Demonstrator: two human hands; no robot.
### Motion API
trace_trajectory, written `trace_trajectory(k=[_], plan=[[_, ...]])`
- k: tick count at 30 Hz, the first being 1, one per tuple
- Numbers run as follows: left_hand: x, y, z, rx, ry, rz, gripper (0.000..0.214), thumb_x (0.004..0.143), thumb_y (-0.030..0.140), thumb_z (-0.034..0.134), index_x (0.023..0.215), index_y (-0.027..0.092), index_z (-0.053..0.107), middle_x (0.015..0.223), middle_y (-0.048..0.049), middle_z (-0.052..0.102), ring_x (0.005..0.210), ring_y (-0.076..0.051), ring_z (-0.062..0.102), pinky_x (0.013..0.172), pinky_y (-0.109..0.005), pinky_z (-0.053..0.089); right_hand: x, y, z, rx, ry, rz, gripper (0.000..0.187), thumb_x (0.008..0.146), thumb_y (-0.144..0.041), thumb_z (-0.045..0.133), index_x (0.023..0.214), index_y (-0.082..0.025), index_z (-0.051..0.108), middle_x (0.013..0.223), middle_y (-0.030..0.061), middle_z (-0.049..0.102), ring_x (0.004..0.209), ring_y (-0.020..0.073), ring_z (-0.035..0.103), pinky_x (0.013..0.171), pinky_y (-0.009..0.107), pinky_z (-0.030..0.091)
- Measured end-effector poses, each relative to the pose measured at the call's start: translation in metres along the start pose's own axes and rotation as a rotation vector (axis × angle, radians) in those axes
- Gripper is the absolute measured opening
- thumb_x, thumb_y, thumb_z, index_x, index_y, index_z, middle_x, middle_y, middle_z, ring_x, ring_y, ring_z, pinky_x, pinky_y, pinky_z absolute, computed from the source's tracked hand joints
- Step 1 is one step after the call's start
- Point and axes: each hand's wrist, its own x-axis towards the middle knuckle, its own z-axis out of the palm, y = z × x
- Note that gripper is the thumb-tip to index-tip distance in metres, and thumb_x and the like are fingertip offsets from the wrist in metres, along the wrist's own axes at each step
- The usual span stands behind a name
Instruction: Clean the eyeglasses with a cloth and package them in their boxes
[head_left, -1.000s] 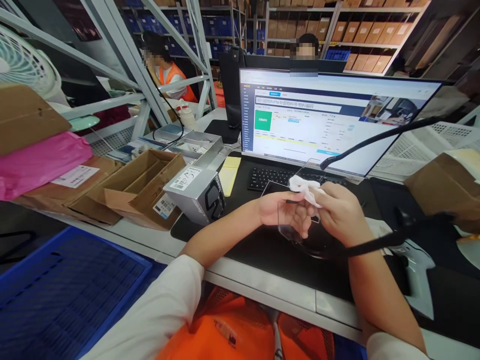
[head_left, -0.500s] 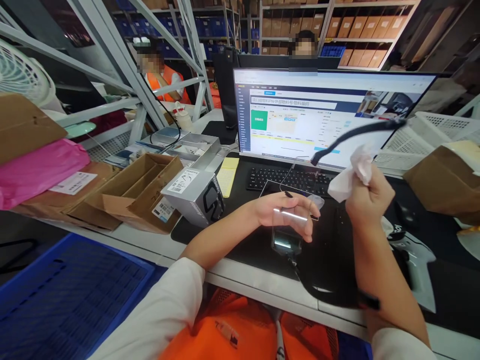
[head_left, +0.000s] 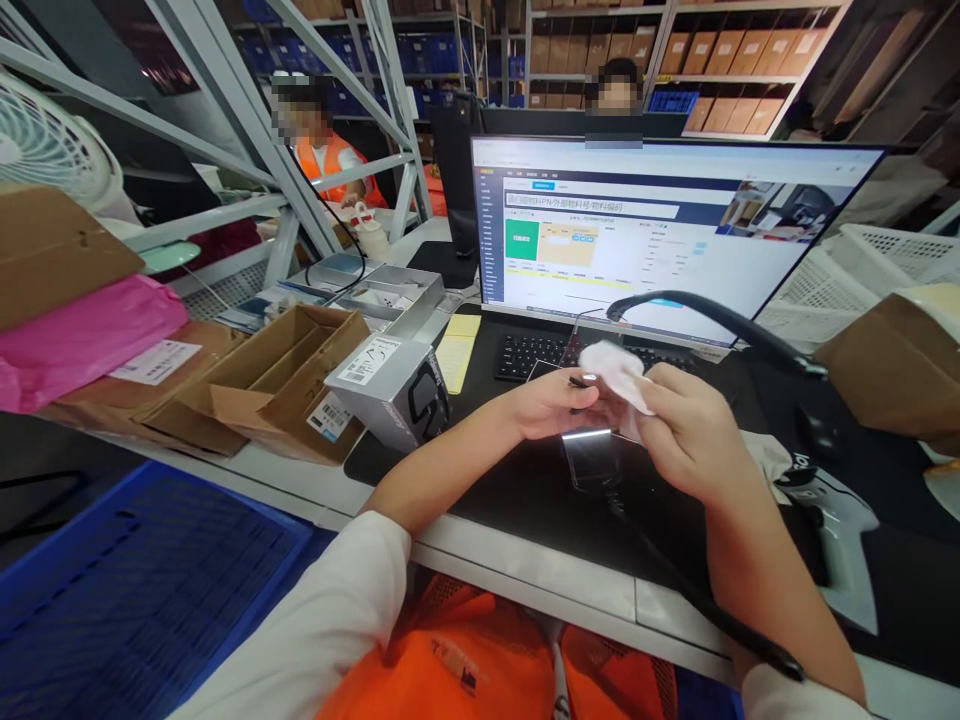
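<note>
My left hand (head_left: 555,402) is closed on a pair of glasses with long black temples (head_left: 709,305) and clear, shiny lens parts (head_left: 592,460). The temples point to the right, one above and one below my right forearm. Pinched in my right hand (head_left: 694,430) is a crumpled white tissue or cloth (head_left: 616,370). It lies against the glasses beside my left fingers, and the contact spot is partly hidden. Both hands are over the black desk mat (head_left: 510,490), in front of the keyboard (head_left: 525,355).
A monitor (head_left: 615,280) stands behind the keyboard. To the left are a grey printed box (head_left: 390,390), yellow notes (head_left: 459,350) and open cardboard boxes (head_left: 289,370). At right lie a mouse (head_left: 816,430) and a pale handheld scanner (head_left: 847,550). A blue crate (head_left: 150,580) sits lower left.
My right hand has come down and left, bringing the white tissue or cloth onto the glasses. The glasses have turned slightly, and my left fingers have closed in around them.
</note>
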Motion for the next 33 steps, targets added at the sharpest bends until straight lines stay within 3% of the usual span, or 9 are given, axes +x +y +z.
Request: trace_trajectory(k=[6, 14, 16, 20, 22, 25, 28, 30, 33], plan=[[-0.002, 0.005, -0.002, 0.017, 0.159, 0.091, 0.057, 0.052, 0.049, 0.099, 0.087, 0.011, 0.073, 0.079, -0.0052, 0.069, 0.075, -0.015, 0.065, 0.077, -0.027, 0.051, 0.003, 0.012, 0.013, 0.123, -0.098, -0.011, 0.032, 0.093, -0.009, 0.038, 0.104, -0.016, 0.067, 0.081, 0.0037, 0.051, 0.072, 0.0162, 0.049, 0.066, 0.031, 0.039], [0.0, 0.009, -0.004, 0.043, 0.258, 0.157, 0.055, 0.052, 0.049, 0.099, 0.084, 0.011, 0.075, 0.078, -0.0051, 0.07, 0.071, -0.013, 0.063, 0.072, -0.025, 0.048, 0.003, 0.028, 0.013, 0.301, -0.07, 0.007, 0.029, 0.092, -0.011, 0.042, 0.086, -0.017, 0.071, 0.071, 0.0015, 0.053, 0.063, 0.013, 0.051, 0.059, 0.027, 0.038], [0.0, 0.011, -0.005, 0.037, 0.263, 0.157, 0.057, 0.053, 0.051, 0.098, 0.089, 0.012, 0.077, 0.081, -0.006, 0.071, 0.075, -0.014, 0.064, 0.074, -0.026, 0.049, -0.001, 0.034, 0.01, 0.318, 0.002, 0.055, 0.028, 0.09, -0.012, 0.044, 0.084, -0.018, 0.071, 0.068, 0.0008, 0.053, 0.06, 0.0129, 0.05, 0.057, 0.027, 0.037], [-0.001, 0.012, -0.007, 0.016, 0.229, 0.213, 0.059, 0.055, 0.051, 0.098, 0.098, 0.015, 0.078, 0.087, -0.0071, 0.072, 0.08, -0.016, 0.065, 0.075, -0.027, 0.049, -0.01, 0.038, 0.006, 0.294, 0.399, 0.257, 0.022, 0.087, -0.012, 0.046, 0.088, -0.02, 0.067, 0.07, 0.0, 0.053, 0.062, 0.0144, 0.049, 0.056, 0.028, 0.033], [0.0, 0.01, -0.008, 0.018, 0.202, 0.22, 0.058, 0.056, 0.048, 0.098, 0.1, 0.016, 0.078, 0.09, -0.0069, 0.072, 0.083, -0.016, 0.066, 0.078, -0.027, 0.049, -0.011, 0.031, 0.006, 0.252, 0.463, 0.252, 0.017, 0.089, -0.014, 0.047, 0.087, -0.02, 0.062, 0.072, 0.0002, 0.051, 0.063, 0.0147, 0.047, 0.057, 0.028, 0.032], [0.001, 0.004, -0.006, 0.018, 0.188, 0.198, 0.057, 0.056, 0.044, 0.099, 0.099, 0.016, 0.077, 0.091, -0.0063, 0.072, 0.085, -0.015, 0.067, 0.081, -0.027, 0.048, -0.005, 0.014, 0.008, 0.159, 0.251, 0.075, 0.015, 0.095, -0.018, 0.046, 0.083, -0.019, 0.056, 0.075, 0.0017, 0.048, 0.067, 0.0155, 0.046, 0.061, 0.03, 0.034], [0.001, 0.001, -0.002, 0.001, 0.22, 0.173, 0.058, 0.053, 0.046, 0.1, 0.093, 0.014, 0.074, 0.087, -0.0049, 0.071, 0.083, -0.016, 0.067, 0.082, -0.03, 0.048, 0.003, 0.003, 0.011, -0.006, 0.025, -0.022, 0.019, 0.097, -0.02, 0.043, 0.094, -0.017, 0.062, 0.077, 0.0031, 0.047, 0.069, 0.0172, 0.044, 0.064, 0.032, 0.034], [0.001, 0.002, -0.001, -0.012, 0.255, 0.161, 0.06, 0.049, 0.045, 0.101, 0.092, 0.013, 0.072, 0.084, -0.0037, 0.07, 0.08, -0.017, 0.066, 0.08, -0.03, 0.048, 0.006, 0.002, 0.014, -0.054, -0.043, -0.023, 0.025, 0.098, -0.021, 0.04, 0.103, -0.017, 0.064, 0.08, 0.0043, 0.049, 0.072, 0.0183, 0.045, 0.065, 0.033, 0.034], [-0.001, 0.005, -0.001, -0.027, 0.293, 0.15, 0.063, 0.044, 0.043, 0.102, 0.09, 0.012, 0.071, 0.083, -0.0032, 0.07, 0.077, -0.015, 0.066, 0.076, -0.027, 0.048, 0.006, 0.007, 0.016, -0.015, -0.076, -0.041, 0.026, 0.099, -0.021, 0.038, 0.1, -0.018, 0.064, 0.081, 0.0053, 0.05, 0.075, 0.0194, 0.047, 0.067, 0.034, 0.035]])
